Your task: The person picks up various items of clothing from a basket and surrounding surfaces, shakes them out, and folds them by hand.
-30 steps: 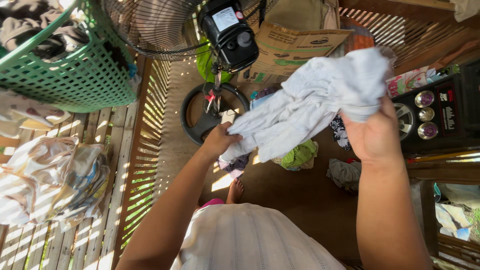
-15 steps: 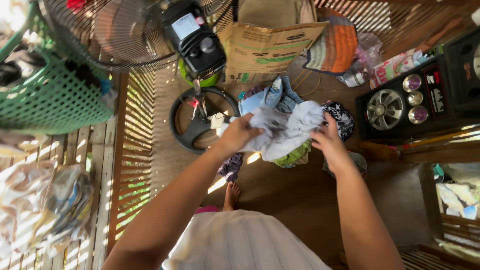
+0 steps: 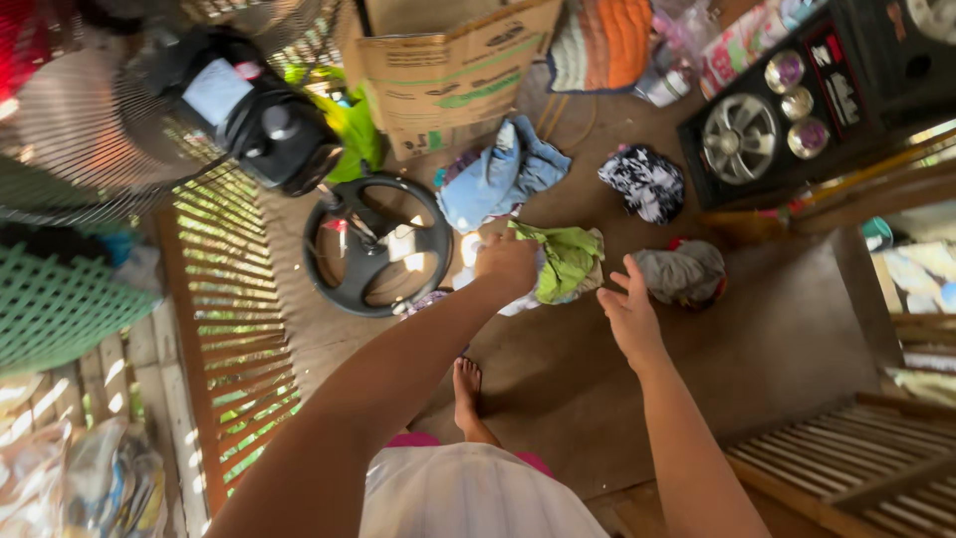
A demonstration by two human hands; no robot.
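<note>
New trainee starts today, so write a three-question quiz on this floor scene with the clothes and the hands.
1. True or false: the right hand grips the grey garment.
2. Which piece lies right beside the left hand?
A. the green garment
B. the black-and-white patterned garment
C. the blue garment
3. What round black thing rests on the floor to the left of the clothes pile?

Key
1. False: its fingers are spread, open and apart from the cloth.
2. A; the hand rests at the pile, over the white cloth beneath.
3. The fan's base.
</note>
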